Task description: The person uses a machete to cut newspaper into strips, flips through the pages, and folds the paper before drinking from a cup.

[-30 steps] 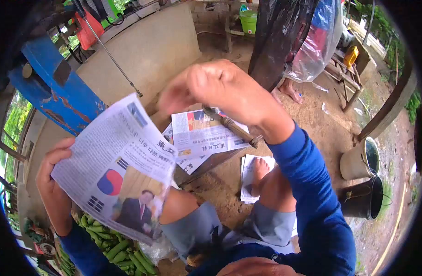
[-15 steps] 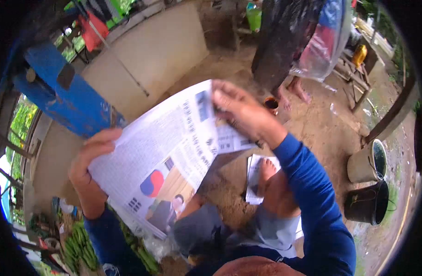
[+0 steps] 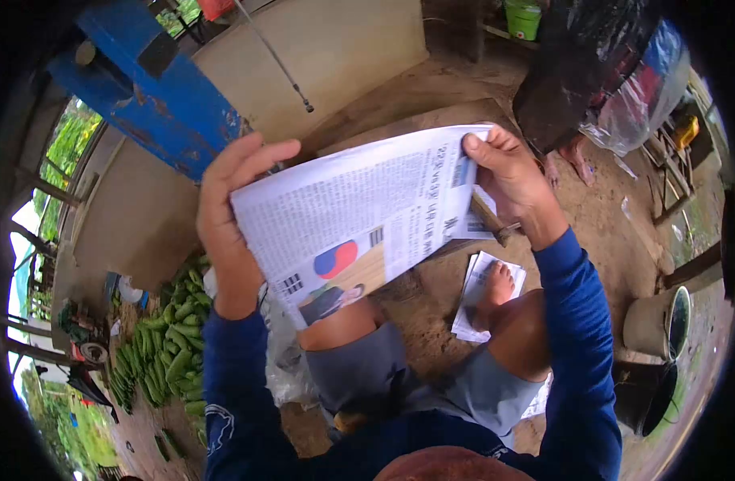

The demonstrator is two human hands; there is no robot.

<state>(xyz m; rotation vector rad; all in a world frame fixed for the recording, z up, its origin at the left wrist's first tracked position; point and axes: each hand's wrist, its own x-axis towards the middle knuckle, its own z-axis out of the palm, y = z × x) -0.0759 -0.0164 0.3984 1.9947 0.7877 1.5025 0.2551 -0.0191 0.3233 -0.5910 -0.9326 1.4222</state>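
Note:
A folded newspaper (image 3: 343, 200) with columns of print and a red-and-blue round emblem spans the gap between my hands, above my knees. My left hand (image 3: 231, 200) holds its left edge, with fingers stretched past the top corner. The upper right corner is pinched between thumb and fingers of my right hand (image 3: 508, 176). Under that palm shows a brown stick-like piece (image 3: 487, 210), partly hidden by hand and paper. More newspaper sheets (image 3: 469, 309) lie on the ground under my bare foot.
Green, cucumber-like vegetables (image 3: 171, 345) are heaped at lower left, near clear plastic (image 3: 287, 361). A blue metal object (image 3: 155, 100) stands by the low wall (image 3: 343, 56). Two buckets, one pale (image 3: 649, 321), one black (image 3: 633, 389), stand at right. Another person's feet (image 3: 577, 160) show beside hanging plastic (image 3: 648, 112).
The view has shifted left and down, bringing more vegetables into sight. The newspaper hangs more level, with its right corner gripped by my right thumb; my left fingers extend further over the top edge.

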